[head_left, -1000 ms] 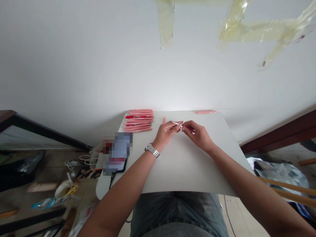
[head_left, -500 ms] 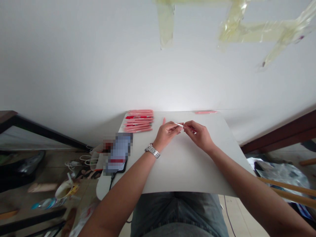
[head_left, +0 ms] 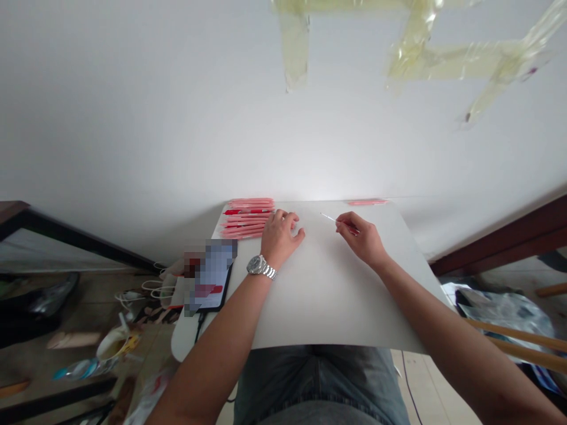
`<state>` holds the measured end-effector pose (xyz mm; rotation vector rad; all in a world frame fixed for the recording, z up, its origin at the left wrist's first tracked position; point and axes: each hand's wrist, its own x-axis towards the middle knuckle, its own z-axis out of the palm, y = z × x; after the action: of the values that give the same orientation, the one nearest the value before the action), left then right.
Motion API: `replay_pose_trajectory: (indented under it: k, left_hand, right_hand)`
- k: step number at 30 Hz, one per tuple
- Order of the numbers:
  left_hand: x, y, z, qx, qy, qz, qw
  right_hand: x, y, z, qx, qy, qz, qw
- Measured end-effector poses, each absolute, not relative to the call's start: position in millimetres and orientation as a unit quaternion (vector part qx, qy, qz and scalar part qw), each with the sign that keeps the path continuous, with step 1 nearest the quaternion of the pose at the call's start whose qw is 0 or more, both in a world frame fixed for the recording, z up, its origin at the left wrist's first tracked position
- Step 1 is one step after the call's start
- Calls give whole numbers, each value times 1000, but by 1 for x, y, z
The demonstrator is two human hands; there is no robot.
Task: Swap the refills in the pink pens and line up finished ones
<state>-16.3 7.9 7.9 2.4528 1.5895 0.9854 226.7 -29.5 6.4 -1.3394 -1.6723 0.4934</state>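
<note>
White rod (head_left: 328,218), slender and straight

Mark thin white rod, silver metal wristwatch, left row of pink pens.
Thin white rod (head_left: 328,217): head view, exposed middle.
Silver metal wristwatch (head_left: 257,265): head view, round face.
Left row of pink pens (head_left: 249,218): head view, middle barrel.

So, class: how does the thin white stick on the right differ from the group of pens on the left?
The white stick is held in the right grip, while the pens lie on the table.
The stick's visible part is white; the pens are mostly pink, with some red.
The stick is single and slants; the pens are many, roughly parallel to the table's far edge.
Both are slender.
</note>
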Motion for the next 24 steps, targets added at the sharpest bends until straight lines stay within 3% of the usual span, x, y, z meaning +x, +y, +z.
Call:
replay_pose_trajectory:
  k: [15, 24]
  left_hand:
    - [-11, 10, 3, 788, 558, 260, -22]
    - [-10, 15, -3, 782, 536, 317, -8]
  right_hand:
    - [226, -29, 5, -550, -681, 201, 440]
    - [225, -29, 6, -547, -686, 202, 436]
